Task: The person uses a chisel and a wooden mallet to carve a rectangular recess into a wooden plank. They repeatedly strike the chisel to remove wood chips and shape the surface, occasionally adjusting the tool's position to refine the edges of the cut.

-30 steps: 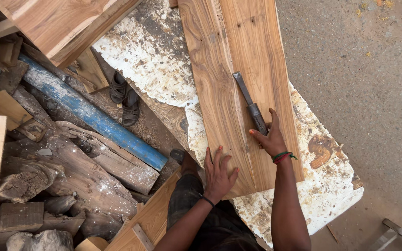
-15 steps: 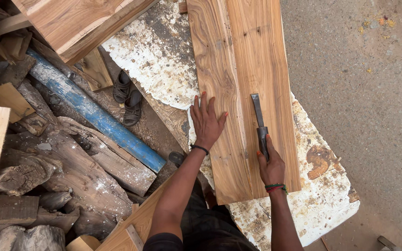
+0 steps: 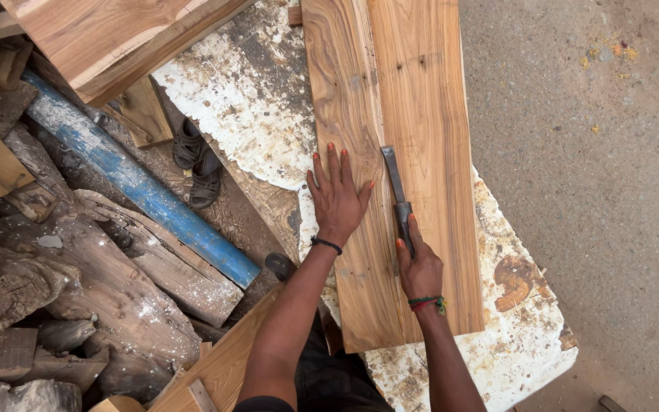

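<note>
On the plank [image 3: 421,114], right hand [image 3: 421,268] grips chisel [image 3: 395,183].

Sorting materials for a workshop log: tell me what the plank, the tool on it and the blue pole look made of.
Plank: bare, unfinished wood, with visible grain streaks and knots. Tool, held by the right hand: dull grey blade, probably metal; its handle is hidden in the grip. Blue pole: material unclear, possibly painted wood or pipe, its paint worn and dusted white.
</note>
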